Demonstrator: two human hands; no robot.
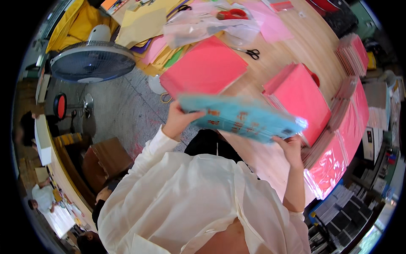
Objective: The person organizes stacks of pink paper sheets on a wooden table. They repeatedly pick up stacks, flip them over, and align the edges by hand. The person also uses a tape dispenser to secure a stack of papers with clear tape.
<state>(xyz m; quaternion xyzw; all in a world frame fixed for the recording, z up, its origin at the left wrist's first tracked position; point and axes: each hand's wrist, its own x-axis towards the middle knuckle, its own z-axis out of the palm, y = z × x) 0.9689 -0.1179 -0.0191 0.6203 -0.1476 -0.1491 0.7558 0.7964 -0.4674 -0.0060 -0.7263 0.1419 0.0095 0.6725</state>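
Observation:
A flat turquoise packet [241,117] with orange print is held level in front of my chest, slightly blurred, with a glossy right end. My left hand [179,120] grips its left end, thumb on top. At the lower right corner, my right hand [290,149] pinches it; the fingers beneath are hidden. Just beyond the packet lies a pile of pink-red sheets [205,65] on the wooden table [277,53]. To the right, next to the packet's end, stands a stack of pink-red packets [298,99].
Film-wrapped pink bundles [338,148] line the table's right edge. Black scissors [253,53] and red-handled scissors [232,14] lie farther back, near clear plastic bags [203,29] and coloured paper. A fan [91,59] stands at the left; a brown carton [109,156] sits below it.

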